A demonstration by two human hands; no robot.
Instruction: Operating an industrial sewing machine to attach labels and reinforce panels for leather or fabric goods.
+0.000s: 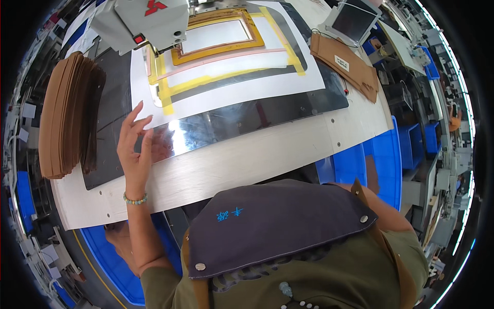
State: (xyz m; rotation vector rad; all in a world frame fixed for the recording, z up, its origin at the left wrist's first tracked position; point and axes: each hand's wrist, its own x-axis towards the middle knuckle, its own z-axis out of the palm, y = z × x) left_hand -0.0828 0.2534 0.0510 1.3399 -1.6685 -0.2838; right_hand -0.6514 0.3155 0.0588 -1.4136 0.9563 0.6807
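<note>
My left hand (133,147) rests open on the near left part of a shiny metal plate (242,121), fingers spread and pointing up, holding nothing. A bead bracelet circles its wrist. Just left of the hand stands a thick stack of brown cut pieces (67,116). Beyond the hand lies a white template (231,85) with yellow tape strips and an orange-brown frame (218,36) under the head of a grey sewing machine (139,23). My right hand is not in view; a dark apron covers my chest at the bottom.
The pale wooden worktable (247,159) curves across the middle. More brown pieces (345,64) lie at the back right beside a small screen (352,23). Blue bins (381,159) stand at the right and below the table's near left edge.
</note>
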